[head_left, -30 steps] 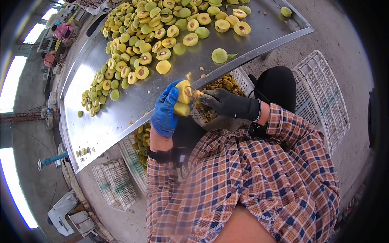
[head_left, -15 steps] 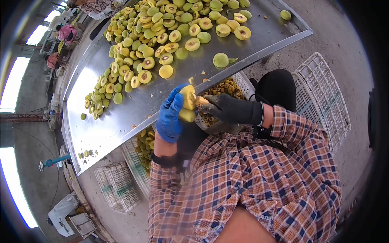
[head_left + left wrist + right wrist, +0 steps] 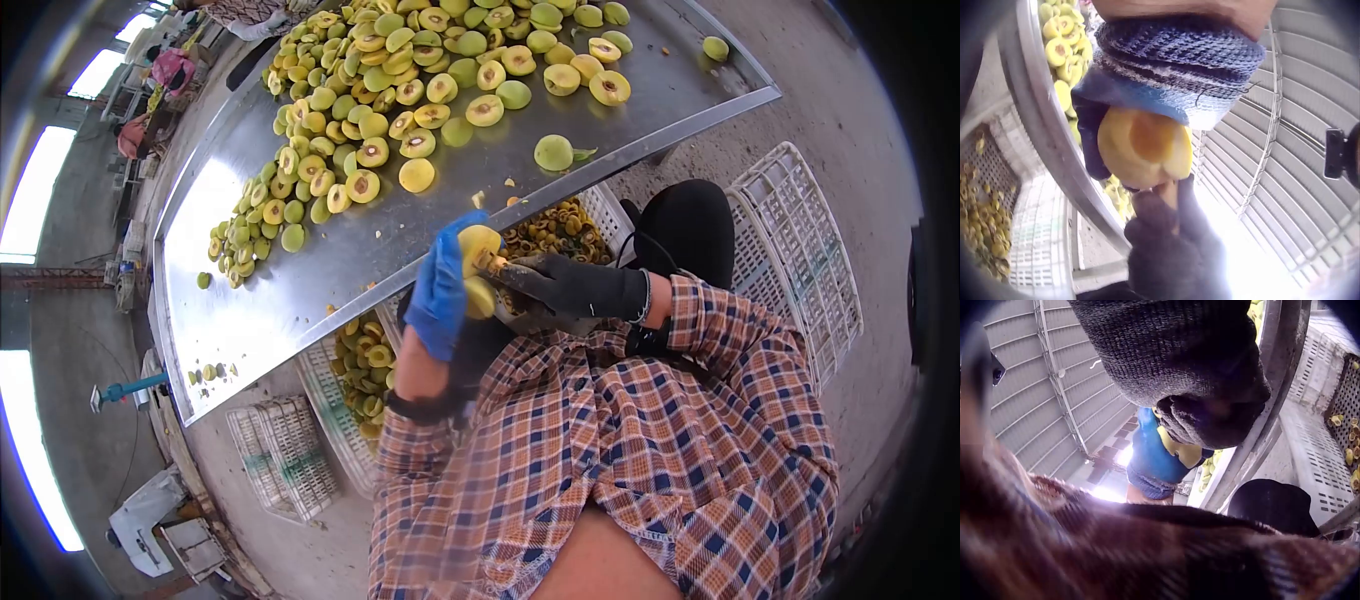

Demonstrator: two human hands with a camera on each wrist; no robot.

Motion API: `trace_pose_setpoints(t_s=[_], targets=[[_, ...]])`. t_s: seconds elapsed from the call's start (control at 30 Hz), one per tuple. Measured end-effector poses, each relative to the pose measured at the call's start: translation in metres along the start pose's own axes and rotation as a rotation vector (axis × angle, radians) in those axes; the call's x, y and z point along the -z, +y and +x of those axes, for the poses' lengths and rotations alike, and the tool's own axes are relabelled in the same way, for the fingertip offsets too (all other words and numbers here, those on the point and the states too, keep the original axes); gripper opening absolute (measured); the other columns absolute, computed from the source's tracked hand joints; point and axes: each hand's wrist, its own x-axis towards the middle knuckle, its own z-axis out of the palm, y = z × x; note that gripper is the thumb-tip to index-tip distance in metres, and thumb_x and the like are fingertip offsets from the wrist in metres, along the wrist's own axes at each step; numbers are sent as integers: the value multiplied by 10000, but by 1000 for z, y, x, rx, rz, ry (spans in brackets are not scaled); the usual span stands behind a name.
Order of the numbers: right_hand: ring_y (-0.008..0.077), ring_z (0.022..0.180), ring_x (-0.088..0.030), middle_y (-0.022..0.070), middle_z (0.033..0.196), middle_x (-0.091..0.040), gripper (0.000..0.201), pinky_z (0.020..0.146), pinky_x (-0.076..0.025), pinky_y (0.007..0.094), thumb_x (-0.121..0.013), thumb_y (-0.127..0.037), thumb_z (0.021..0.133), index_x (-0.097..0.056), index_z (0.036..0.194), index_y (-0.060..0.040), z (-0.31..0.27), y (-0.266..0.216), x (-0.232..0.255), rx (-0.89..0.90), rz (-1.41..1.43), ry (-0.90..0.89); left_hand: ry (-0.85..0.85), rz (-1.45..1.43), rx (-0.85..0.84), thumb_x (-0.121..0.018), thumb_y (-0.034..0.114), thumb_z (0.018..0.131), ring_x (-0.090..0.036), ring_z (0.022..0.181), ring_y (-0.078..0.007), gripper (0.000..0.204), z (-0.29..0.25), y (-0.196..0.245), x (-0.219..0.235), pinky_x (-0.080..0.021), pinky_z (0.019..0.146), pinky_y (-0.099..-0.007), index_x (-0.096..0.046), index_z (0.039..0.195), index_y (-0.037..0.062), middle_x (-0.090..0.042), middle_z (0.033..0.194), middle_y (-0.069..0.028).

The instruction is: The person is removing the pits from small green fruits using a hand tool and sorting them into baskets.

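Observation:
My left hand (image 3: pixel 440 295), in a blue-coated glove, grips a yellow stone-fruit half (image 3: pixel 478 243) with its cut side turned toward my right hand. A second yellow fruit piece (image 3: pixel 480 298) sits below it in the same grip. My right hand (image 3: pixel 570 287), in a dark knit glove, holds a small tool by its tan handle (image 3: pixel 1170 201), its tip right at the fruit. In the left wrist view the held fruit (image 3: pixel 1113 140) shows an orange-brown hollow. Dark fingers hide most of the tool.
A metal-topped table (image 3: pixel 330 275) carries a large heap of halved green-yellow fruit (image 3: pixel 370 125). Below its edge a crate holds brown scraps (image 3: pixel 560 230); another holds yellow fruit pieces (image 3: pixel 362 365). White plastic crates stand at right (image 3: pixel 800 250) and lower left (image 3: pixel 285 455).
My left hand has turned and shifted slightly right, so the fruit's cut face tilts more. My right hand stays close against the fruit with the tool.

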Motion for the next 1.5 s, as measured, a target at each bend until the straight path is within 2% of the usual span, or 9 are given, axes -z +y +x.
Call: trace_pose_setpoints(t_s=[0.27,0.43,0.63,0.93,1.03,1.13,1.27,1.3,1.5], targets=[[24,420,-347,-56,593,-402,465,379,-279,186,-390,-520,979,-538,861,-95,-13,-10,-7,-367,939,-530,-356,-466,151,-433,427,986,-586,975,-182,459,0,10,-1,-463,908,-331,-612,1071,12,-630,1084,-120],[31,439,-384,-45,615,-455,470,401,-300,178,-373,-507,988,-551,881,-85,-16,-7,-10,-347,769,-288,-309,464,-81,-389,497,977,-619,932,-192,562,9,27,-2,-500,871,-312,-622,1094,-1,-655,1017,-122],[89,687,-544,45,818,-612,492,607,-425,198,-409,-430,995,-565,1193,-8,-12,39,10,-412,227,97,136,-555,168,-370,594,939,-623,575,-272,643,-11,9,62,-547,475,-399,-500,1264,54,-659,898,-163],[213,1019,-576,147,1117,-595,342,882,-450,293,-460,-122,972,-483,1280,24,-22,76,23,48,-569,16,1111,-830,-105,-410,537,942,-633,912,-268,454,-173,-118,256,-540,725,-450,-602,1058,142,-656,1015,-101],[198,921,-582,121,1056,-603,335,811,-464,278,-459,-143,977,-493,1274,8,-7,39,21,-372,-173,40,769,492,-297,-411,477,967,-621,970,-234,423,-212,-217,318,-497,838,-389,-611,1105,132,-658,1053,-89],[223,857,-586,122,1050,-608,377,753,-478,303,-476,-129,960,-465,1311,7,-8,78,38,-343,-141,86,989,-385,14,-390,451,984,-622,970,-207,454,-158,-75,236,-466,868,-338,-614,1149,92,-659,1080,-76],[111,608,-491,23,837,-581,363,515,-384,233,-483,-287,981,-523,1222,-19,-15,94,31,252,-69,158,751,64,-4,-543,347,950,-634,855,-154,344,-79,12,171,-482,746,-268,-659,1100,61,-678,959,-55],[65,563,-472,-7,740,-559,393,483,-334,188,-466,-405,982,-556,1106,-44,-8,61,28,-397,279,194,689,161,-33,-584,268,932,-630,806,-143,281,-53,24,149,-482,716,-245,-667,1089,50,-672,906,-44],[59,468,-408,-35,631,-500,374,414,-303,210,-500,-461,956,-616,946,-106,-8,63,21,-509,760,203,252,1010,-159,-660,361,794,-614,1055,-314,484,125,-13,126,-466,933,-369,-606,1218,136,-649,1121,-136]])
